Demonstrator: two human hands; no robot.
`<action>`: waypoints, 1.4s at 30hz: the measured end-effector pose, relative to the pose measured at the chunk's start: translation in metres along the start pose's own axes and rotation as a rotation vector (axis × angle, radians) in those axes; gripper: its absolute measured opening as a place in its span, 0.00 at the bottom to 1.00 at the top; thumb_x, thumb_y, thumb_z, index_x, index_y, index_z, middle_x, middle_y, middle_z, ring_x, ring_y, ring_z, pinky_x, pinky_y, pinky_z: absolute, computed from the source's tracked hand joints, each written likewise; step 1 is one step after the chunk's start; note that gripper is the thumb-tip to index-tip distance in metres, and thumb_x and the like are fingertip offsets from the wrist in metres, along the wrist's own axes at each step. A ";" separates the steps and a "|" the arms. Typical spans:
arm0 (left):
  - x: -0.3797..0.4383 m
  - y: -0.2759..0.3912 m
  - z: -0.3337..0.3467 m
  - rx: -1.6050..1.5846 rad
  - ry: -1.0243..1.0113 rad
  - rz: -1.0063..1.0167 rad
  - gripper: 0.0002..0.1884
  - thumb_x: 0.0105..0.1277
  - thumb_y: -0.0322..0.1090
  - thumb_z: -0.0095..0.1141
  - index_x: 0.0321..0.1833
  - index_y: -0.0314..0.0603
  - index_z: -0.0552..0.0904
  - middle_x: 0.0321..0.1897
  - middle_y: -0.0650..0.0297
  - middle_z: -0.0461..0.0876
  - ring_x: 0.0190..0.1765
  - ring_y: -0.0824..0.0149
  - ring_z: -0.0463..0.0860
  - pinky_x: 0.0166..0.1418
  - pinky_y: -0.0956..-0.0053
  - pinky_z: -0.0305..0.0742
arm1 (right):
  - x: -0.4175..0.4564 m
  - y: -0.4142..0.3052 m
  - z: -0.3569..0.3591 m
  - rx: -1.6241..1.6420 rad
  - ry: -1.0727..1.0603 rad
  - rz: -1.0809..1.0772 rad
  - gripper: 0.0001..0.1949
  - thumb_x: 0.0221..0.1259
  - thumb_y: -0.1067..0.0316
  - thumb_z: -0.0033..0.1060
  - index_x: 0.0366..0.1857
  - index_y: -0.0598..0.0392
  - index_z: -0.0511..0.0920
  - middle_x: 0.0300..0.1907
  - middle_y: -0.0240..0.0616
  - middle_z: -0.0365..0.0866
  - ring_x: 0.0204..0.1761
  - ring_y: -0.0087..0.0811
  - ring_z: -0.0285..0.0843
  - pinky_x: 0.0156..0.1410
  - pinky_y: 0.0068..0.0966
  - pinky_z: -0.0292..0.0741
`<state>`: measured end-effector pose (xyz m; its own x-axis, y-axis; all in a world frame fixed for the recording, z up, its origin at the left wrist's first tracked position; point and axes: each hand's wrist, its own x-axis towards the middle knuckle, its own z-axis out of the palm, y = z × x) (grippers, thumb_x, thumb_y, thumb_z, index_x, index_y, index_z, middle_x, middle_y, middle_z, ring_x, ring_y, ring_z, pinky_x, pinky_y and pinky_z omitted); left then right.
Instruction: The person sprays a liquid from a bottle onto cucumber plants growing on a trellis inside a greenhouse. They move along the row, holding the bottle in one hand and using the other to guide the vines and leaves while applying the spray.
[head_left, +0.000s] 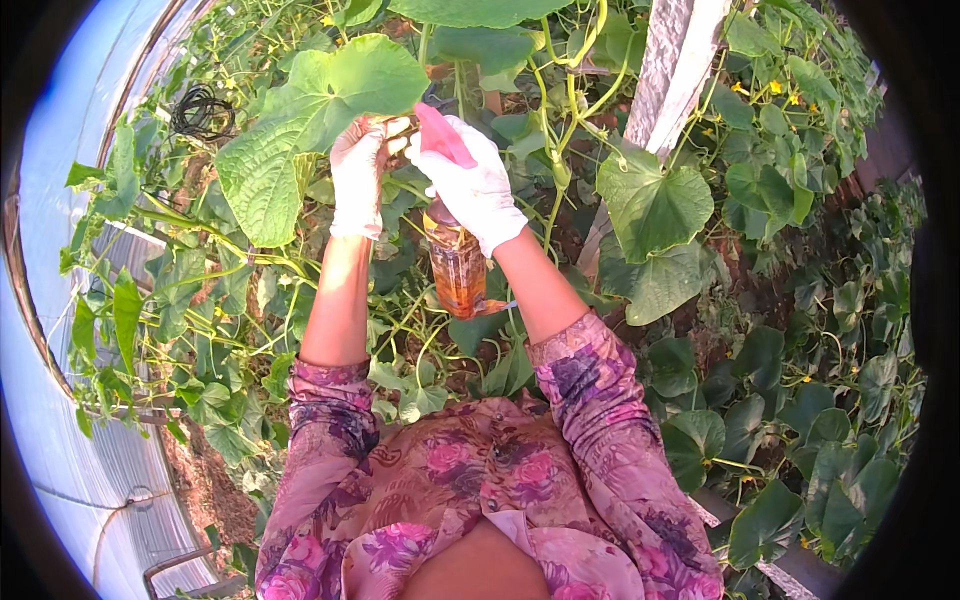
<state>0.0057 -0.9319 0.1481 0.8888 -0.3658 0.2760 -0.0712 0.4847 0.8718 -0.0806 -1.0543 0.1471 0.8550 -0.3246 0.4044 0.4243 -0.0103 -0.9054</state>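
My left hand (358, 169), in a thin white glove, is raised beneath the edge of a broad green leaf (330, 112). Its fingertips come together close to my other hand, but what lies between them is too small to make out. My right hand (472, 172), also white-gloved, grips a pink plastic part (442, 139) that looks like a sprayer head. Below that hand hangs a clear plastic bottle (457, 274) with orange-brown liquid in it, its top partly covered by my fingers. Yellow-green vine stems (564, 112) climb just to the right.
A pale wooden post (671, 82) leans among the vines on the right. Coiled black cord (202, 112) hangs at upper left. Translucent plastic sheeting (90, 450) with curved supports walls the left side. Leafy vines with yellow flowers (775, 87) crowd both sides, over brown soil (217, 480).
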 end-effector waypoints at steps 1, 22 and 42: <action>-0.005 0.000 0.008 0.035 0.056 0.013 0.22 0.67 0.30 0.53 0.62 0.28 0.69 0.52 0.53 0.78 0.52 0.61 0.81 0.52 0.68 0.79 | -0.001 -0.002 -0.004 -0.038 -0.053 0.053 0.12 0.51 0.67 0.62 0.39 0.57 0.77 0.32 0.41 0.79 0.33 0.36 0.77 0.43 0.29 0.73; 0.015 -0.130 0.172 0.485 0.106 -0.314 0.29 0.67 0.43 0.56 0.65 0.34 0.66 0.45 0.55 0.82 0.32 0.71 0.83 0.34 0.79 0.78 | -0.093 0.013 -0.284 -0.868 0.142 0.242 0.19 0.44 0.75 0.57 0.45 0.54 0.79 0.74 0.55 0.50 0.59 0.43 0.75 0.52 0.30 0.75; 0.043 -0.158 0.205 0.446 0.249 -0.428 0.10 0.67 0.31 0.54 0.45 0.35 0.72 0.27 0.58 0.82 0.25 0.69 0.81 0.27 0.73 0.81 | -0.103 0.039 -0.402 -0.791 -0.055 0.130 0.20 0.46 0.80 0.52 0.48 0.59 0.77 0.63 0.52 0.68 0.74 0.45 0.53 0.62 0.34 0.69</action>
<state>-0.0377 -1.1871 0.1052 0.9544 -0.2327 -0.1867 0.1782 -0.0573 0.9823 -0.2722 -1.4013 0.0183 0.9054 -0.3225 0.2762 0.0009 -0.6490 -0.7608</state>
